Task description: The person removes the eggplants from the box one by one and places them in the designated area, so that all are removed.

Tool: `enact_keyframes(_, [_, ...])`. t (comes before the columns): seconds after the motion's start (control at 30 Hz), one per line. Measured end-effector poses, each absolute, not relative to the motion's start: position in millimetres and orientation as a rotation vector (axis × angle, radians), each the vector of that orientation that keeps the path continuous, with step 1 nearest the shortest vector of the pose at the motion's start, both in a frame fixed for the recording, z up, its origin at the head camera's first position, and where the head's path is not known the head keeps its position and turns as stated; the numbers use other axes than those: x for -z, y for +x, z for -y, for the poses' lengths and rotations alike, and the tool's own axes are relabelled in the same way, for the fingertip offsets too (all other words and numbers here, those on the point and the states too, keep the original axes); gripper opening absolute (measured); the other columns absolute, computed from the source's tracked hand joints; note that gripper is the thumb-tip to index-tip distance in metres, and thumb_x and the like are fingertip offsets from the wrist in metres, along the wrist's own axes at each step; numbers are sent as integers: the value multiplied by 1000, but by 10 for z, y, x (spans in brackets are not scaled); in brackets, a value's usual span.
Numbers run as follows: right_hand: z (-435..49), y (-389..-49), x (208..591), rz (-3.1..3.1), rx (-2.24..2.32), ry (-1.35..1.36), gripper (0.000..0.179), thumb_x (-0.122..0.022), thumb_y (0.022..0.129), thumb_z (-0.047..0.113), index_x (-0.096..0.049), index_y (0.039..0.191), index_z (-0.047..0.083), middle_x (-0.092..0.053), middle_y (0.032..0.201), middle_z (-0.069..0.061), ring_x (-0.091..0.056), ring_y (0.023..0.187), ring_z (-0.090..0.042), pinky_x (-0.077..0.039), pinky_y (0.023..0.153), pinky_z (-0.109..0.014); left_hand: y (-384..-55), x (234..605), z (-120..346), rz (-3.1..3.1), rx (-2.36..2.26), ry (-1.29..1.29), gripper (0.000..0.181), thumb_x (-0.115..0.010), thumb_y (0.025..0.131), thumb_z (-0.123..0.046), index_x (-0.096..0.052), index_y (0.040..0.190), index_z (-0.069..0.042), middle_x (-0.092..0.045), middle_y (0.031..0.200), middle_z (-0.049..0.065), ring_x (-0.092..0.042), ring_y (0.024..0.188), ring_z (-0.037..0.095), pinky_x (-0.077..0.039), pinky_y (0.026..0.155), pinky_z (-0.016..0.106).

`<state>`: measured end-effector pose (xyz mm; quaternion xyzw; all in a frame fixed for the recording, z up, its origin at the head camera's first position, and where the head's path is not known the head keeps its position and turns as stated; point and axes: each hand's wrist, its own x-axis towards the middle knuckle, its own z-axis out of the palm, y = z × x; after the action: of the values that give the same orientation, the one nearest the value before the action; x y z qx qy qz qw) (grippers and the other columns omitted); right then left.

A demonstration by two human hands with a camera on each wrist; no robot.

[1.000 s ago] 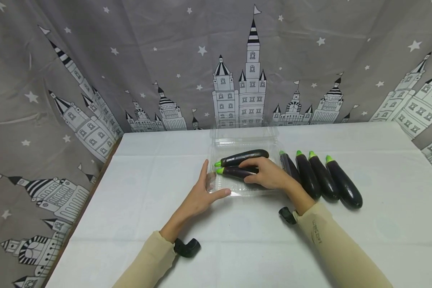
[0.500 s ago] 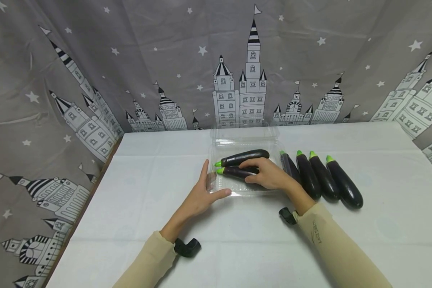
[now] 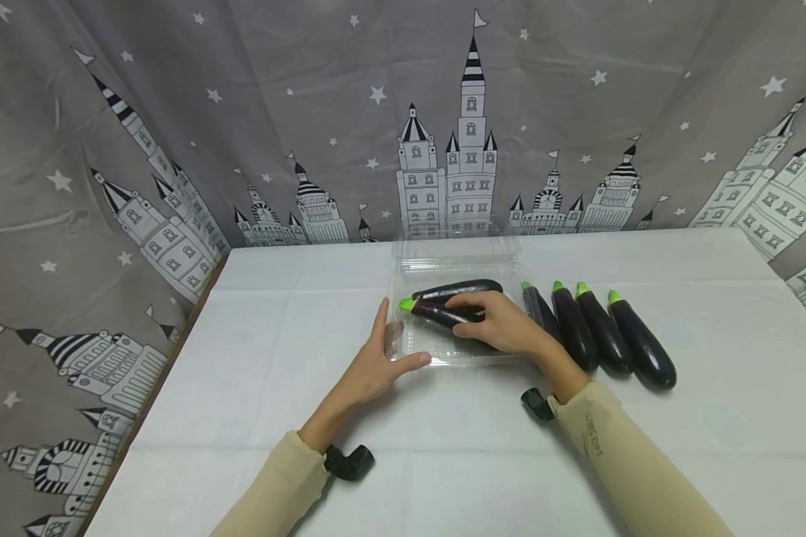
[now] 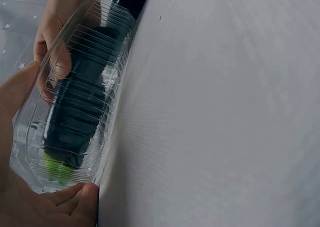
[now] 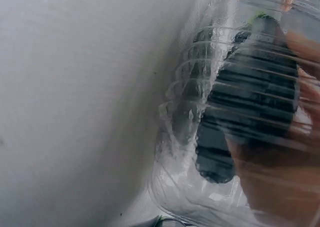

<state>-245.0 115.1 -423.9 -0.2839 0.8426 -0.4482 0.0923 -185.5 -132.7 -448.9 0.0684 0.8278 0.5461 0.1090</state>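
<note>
In the head view, a clear plastic clamshell container (image 3: 460,263) lies with its lid raised at the back. Within it my right hand (image 3: 500,322) grips a dark eggplant (image 3: 436,312) between thumb and fingers, its green stem end pointing left. Behind that, another eggplant (image 3: 466,286) lies in the container, its stem end covered by the gripped one. At the container's left near corner my left hand (image 3: 372,365) rests with index finger and thumb spread along its sides. Through the ribbed wall (image 4: 107,62), the left wrist view shows both dark bodies and green stems.
Right of the container several eggplants lie side by side, stems pointing away: one partly behind the container wall and right hand, others like this eggplant (image 3: 641,339) farther right. A white cloth (image 3: 295,298) covers the table. A grey castle-print curtain (image 3: 309,89) hangs behind.
The gripped eggplant's stem end has shifted away from me, onto the other eggplant's stem end. The right hand has barely moved; the left hand stays at the container's corner.
</note>
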Motion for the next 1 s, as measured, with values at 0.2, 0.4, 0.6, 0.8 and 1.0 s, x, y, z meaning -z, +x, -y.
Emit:
enact_keyframes(0.2, [-1148, -2434, 4215, -2496, 1485, -853, 41, -74, 89, 10, -63, 128, 3, -62, 127, -13, -57, 111, -26, -49, 91, -44, -1859, 4476, 1315, -2420, -1614, 190, 117, -79, 84, -34, 10, 159, -19, -28, 156, 20, -34, 140, 35, -26, 112, 54])
enact_keyframes(0.4, [-1161, -2422, 4205, -2475, 1620, -797, 42, -72, 90, 8, -60, 130, 3, -62, 123, -16, -58, 111, -31, -50, 90, -47, -1862, 4490, 1326, -2434, -1599, 185, 116, -79, 84, -36, 9, 159, -20, -31, 155, 18, -36, 139, 33, -26, 112, 53])
enact_keyframes(0.6, [-1161, -2417, 4209, -2496, 1677, -790, 41, -71, 91, 8, -59, 130, 4, -61, 124, -18, -57, 112, -35, -46, 93, -51, -1891, 4489, 1327, -2382, -1623, 192, 115, -77, 86, -25, 12, 158, -14, -29, 155, 23, -38, 137, 36, -26, 112, 54])
enact_keyframes(0.8, [-1173, -2382, 4185, -2519, 1719, -729, 42, -68, 94, 11, -58, 135, 8, -55, 136, -15, -53, 120, -36, -42, 98, -53, -1877, 4493, 1324, -2403, -1624, 201, 116, -78, 86, -32, 11, 158, -17, -32, 154, 20, -41, 135, 33, -27, 111, 53])
enact_keyframes(1.0, [-1174, -2343, 4165, -2531, 1813, -676, 45, -67, 95, 14, -57, 139, 12, -53, 133, -12, -55, 117, -34, -43, 96, -53, -1865, 4502, 1322, -2433, -1637, 217, 119, -80, 82, -42, 8, 159, -19, -37, 152, 15, -45, 132, 29, -30, 110, 51])
